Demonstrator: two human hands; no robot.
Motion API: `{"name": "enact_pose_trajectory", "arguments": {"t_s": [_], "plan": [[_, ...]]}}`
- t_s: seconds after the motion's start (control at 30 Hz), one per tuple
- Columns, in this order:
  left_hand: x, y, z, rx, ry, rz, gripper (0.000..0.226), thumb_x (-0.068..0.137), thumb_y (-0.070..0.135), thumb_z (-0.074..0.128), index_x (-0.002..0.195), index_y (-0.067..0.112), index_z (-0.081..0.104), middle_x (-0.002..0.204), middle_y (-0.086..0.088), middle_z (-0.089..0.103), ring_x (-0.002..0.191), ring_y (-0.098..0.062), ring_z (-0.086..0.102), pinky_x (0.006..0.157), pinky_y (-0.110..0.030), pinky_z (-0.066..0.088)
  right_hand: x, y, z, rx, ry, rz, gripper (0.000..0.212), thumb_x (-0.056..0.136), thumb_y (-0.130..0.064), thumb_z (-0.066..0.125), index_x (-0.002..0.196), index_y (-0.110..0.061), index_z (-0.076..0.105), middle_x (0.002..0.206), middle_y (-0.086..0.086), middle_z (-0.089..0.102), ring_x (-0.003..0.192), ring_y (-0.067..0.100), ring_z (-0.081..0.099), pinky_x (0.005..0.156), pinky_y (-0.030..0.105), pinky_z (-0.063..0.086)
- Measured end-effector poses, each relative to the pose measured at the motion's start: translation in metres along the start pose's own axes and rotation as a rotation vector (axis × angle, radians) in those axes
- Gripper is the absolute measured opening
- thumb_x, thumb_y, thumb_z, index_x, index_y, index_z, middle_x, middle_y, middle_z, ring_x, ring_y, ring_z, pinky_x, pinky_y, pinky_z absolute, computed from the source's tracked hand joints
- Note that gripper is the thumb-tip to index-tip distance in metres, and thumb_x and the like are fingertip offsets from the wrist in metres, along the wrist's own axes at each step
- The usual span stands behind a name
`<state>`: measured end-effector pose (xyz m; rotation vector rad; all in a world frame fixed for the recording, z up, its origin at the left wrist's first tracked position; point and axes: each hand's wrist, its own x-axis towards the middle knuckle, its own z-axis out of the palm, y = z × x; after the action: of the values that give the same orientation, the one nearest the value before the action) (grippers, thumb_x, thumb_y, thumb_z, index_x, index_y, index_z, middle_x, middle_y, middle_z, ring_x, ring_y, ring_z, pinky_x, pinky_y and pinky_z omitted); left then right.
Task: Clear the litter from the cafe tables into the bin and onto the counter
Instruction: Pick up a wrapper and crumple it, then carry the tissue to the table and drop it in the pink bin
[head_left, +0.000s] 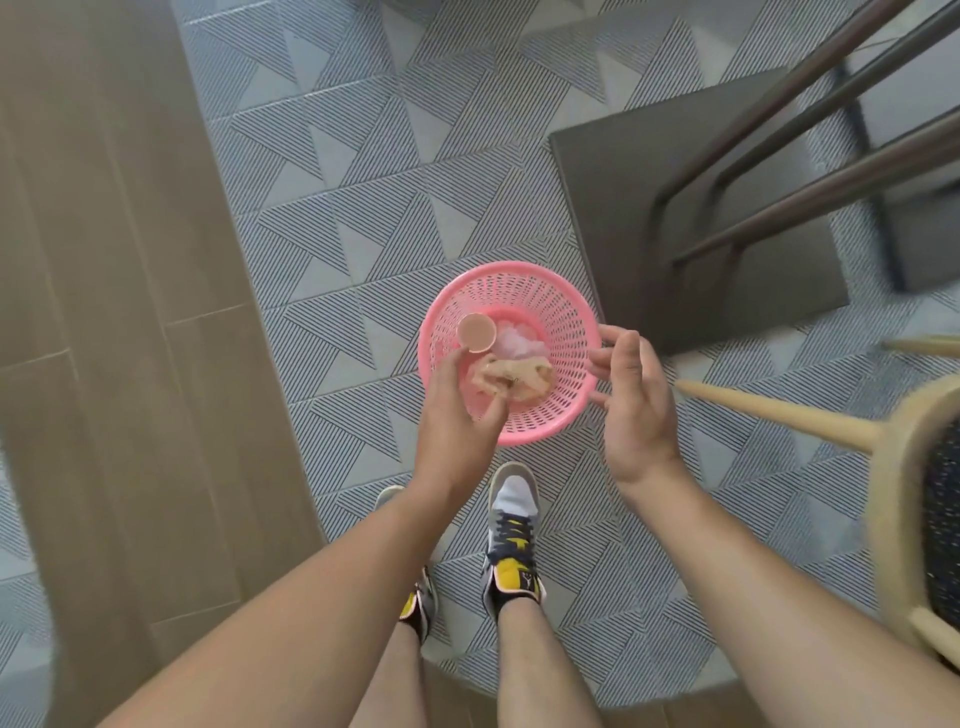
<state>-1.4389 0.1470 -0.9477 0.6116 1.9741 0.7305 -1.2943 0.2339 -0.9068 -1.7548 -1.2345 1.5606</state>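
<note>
- One pink basket (569, 312), mid-floor
- One small paper cup (476, 332), over the basket's left side
- Two crumpled wads in the basket: a brown wad (514, 376) nearer, a white wad (514, 340) farther
- Two hands: left hand (457, 410), right hand (636, 400)
- Two shoes: left shoe (418, 603), right shoe (511, 535)
- One dark square plate (649, 208), far right
- One wooden chair (893, 467), near right

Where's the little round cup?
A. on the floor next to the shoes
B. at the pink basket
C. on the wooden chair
B: the cup shows within the rim of the pink basket, right at the fingertips of the left hand. Whether those fingers grip it cannot be told.
</note>
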Motion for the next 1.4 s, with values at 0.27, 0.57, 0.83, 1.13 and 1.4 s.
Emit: {"name": "enact_pose_trajectory", "arguments": {"t_s": [0.27,0.57,0.83,1.13,1.4], "plan": [[-0.015,0.017,-0.048,-0.08,0.093,0.066,0.064,0.099,0.037,0.071,0.155,0.032,0.041,0.153,0.017,0.05,0.14,-0.003,0.045,0.114,-0.03,0.038,-0.012,-0.034,0.018,0.016,-0.041,-0.044,0.072,0.089,-0.082,0.037,0.131,-0.03,0.064,0.108,-0.022,0.071,0.101,-0.013,0.067,0.082,0.015,0.057],[-0.068,0.128,-0.148,-0.512,0.349,0.231,0.056,0.093,0.049,0.058,0.143,0.026,0.053,0.149,0.001,0.057,0.136,-0.001,0.054,0.105,-0.014,0.047,-0.071,-0.163,0.046,0.042,-0.194,-0.189,0.044,0.093,-0.074,0.038,0.119,-0.05,0.064,0.124,-0.005,0.067,0.114,0.011,0.067,0.088,0.035,0.059],[-0.171,0.211,-0.279,-0.602,0.571,0.416,0.047,0.093,0.048,0.051,0.134,0.027,0.055,0.144,-0.005,0.06,0.14,-0.015,0.056,0.12,-0.049,0.043,-0.169,-0.303,0.08,0.081,-0.391,-0.353,0.058,0.088,-0.066,0.044,0.13,-0.031,0.062,0.133,-0.001,0.065,0.125,0.016,0.063,0.107,0.049,0.054],[-0.301,0.221,-0.423,-0.582,0.799,0.515,0.045,0.101,0.041,0.045,0.139,0.02,0.054,0.144,-0.002,0.06,0.141,-0.018,0.056,0.117,-0.056,0.045,-0.304,-0.421,0.145,0.087,-0.633,-0.512,0.054,0.089,-0.063,0.046,0.128,-0.03,0.062,0.133,0.002,0.067,0.126,0.018,0.065,0.107,0.05,0.055],[-0.418,0.15,-0.556,-0.639,1.036,0.46,0.037,0.101,0.049,0.047,0.134,0.039,0.059,0.143,0.012,0.064,0.138,-0.006,0.057,0.119,-0.053,0.044,-0.451,-0.462,0.266,0.149,-0.879,-0.608,0.046,0.095,-0.058,0.047,0.127,-0.031,0.065,0.129,0.0,0.07,0.125,0.018,0.066,0.103,0.041,0.055]]}}
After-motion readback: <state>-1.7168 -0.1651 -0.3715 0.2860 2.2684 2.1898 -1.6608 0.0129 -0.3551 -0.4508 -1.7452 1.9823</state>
